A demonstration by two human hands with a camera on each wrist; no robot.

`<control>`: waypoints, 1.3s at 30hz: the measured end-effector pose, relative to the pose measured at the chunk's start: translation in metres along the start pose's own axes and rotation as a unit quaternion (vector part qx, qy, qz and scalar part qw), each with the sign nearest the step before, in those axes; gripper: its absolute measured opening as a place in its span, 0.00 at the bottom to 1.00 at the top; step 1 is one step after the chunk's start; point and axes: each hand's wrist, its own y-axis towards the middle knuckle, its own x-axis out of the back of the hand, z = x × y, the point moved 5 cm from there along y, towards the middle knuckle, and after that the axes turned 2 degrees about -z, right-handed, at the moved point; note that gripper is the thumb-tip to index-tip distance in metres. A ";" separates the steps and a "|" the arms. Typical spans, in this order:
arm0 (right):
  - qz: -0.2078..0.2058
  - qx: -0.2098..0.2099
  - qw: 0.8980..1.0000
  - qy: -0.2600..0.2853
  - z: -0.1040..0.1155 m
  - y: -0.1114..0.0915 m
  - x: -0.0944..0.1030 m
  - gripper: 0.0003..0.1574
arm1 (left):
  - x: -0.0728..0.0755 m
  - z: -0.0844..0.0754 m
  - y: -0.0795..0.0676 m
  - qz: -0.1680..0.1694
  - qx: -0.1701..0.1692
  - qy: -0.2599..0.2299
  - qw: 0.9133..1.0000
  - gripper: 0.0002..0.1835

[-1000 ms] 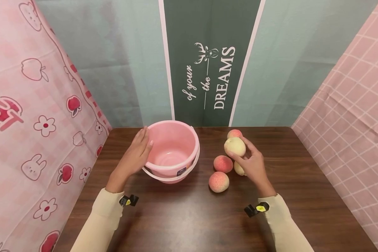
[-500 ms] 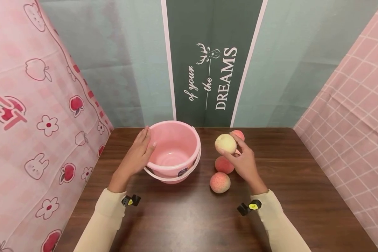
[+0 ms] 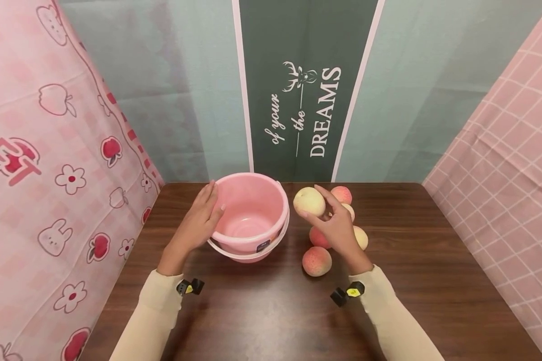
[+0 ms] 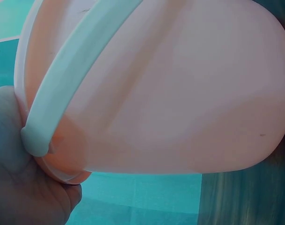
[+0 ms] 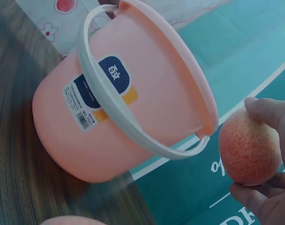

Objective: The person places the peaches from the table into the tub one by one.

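A pink bucket (image 3: 248, 243) stands on the table, its inside bare and its white handle (image 5: 115, 105) lowered over the front. My left hand (image 3: 196, 220) rests on the left part of its rim with fingers straight; the left wrist view has this hand (image 4: 20, 173) against the rim beside the handle joint. With thumb and fingers, my right hand (image 3: 339, 226) pinches a peach (image 3: 309, 202) raised to the right of the bucket. That peach (image 5: 250, 149) looks pale from above and speckled red on its lower side in the right wrist view.
Several more peaches lie right of the bucket, among them a red one (image 3: 341, 194) at the back, a pale one (image 3: 360, 237) partly behind my right hand and a red-yellow one (image 3: 317, 261) in front. Hung cloths (image 3: 185, 100) close off the back and sides of the wooden table (image 3: 262, 311).
My right hand has carried the peach left, away from the other peaches and closer to the bucket. The left hand has stayed on the rim.
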 end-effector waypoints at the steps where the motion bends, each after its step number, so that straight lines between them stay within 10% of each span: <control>1: 0.003 -0.002 1.000 -0.002 0.006 -0.001 -0.001 0.46 | 0.000 0.000 0.000 0.000 0.001 -0.001 1.000 0.36; 39: 0.047 0.071 0.996 0.038 0.017 0.019 -0.046 0.48 | 0.000 0.002 0.001 -0.007 -0.003 -0.004 1.000 0.37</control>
